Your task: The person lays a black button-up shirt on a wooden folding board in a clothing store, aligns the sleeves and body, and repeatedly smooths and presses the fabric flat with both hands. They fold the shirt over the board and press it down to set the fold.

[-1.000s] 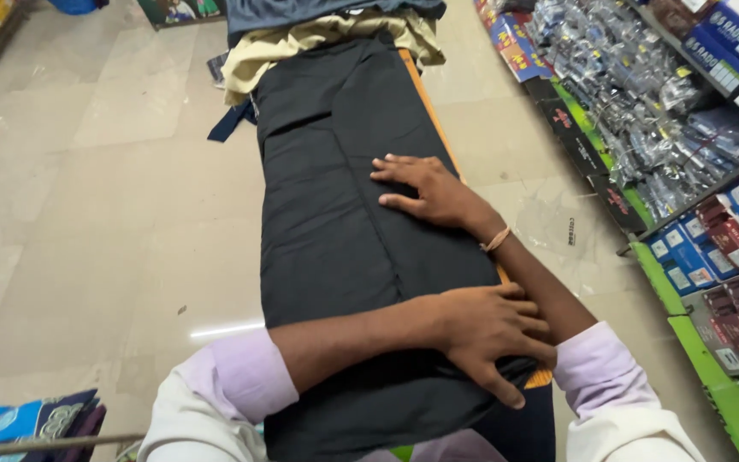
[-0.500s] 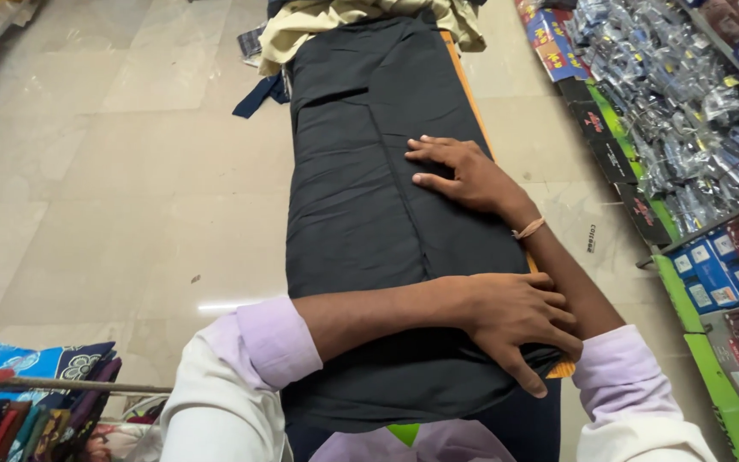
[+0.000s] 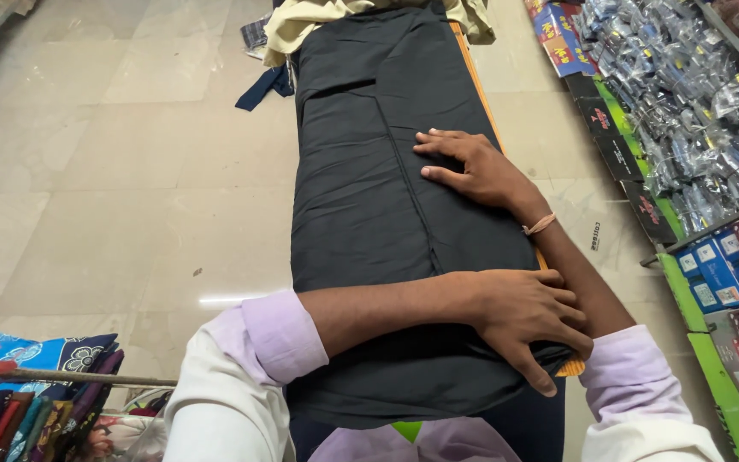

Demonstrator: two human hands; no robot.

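A long black cloth [image 3: 369,214] lies flat on a narrow board with an orange edge [image 3: 481,85]. My arms are crossed over it. My right hand [image 3: 472,167], with a thread band on its wrist, lies flat on the cloth's right side, fingers spread and pointing left. My left hand [image 3: 523,321] reaches across from the left. It presses palm-down on the cloth's near right edge, with the fingers spread over the edge. Neither hand holds anything.
A beige garment [image 3: 318,21] lies at the board's far end, with a dark blue strap [image 3: 267,85] hanging beside it. Shelves of packaged goods [image 3: 694,103] line the right. Folded patterned fabrics [image 3: 36,385] sit at lower left. The floor [image 3: 113,188] is pale tile.
The view has shifted, so the board sits lower and more central. Both hands stay pressed on the black cloth in nearly the same spots.
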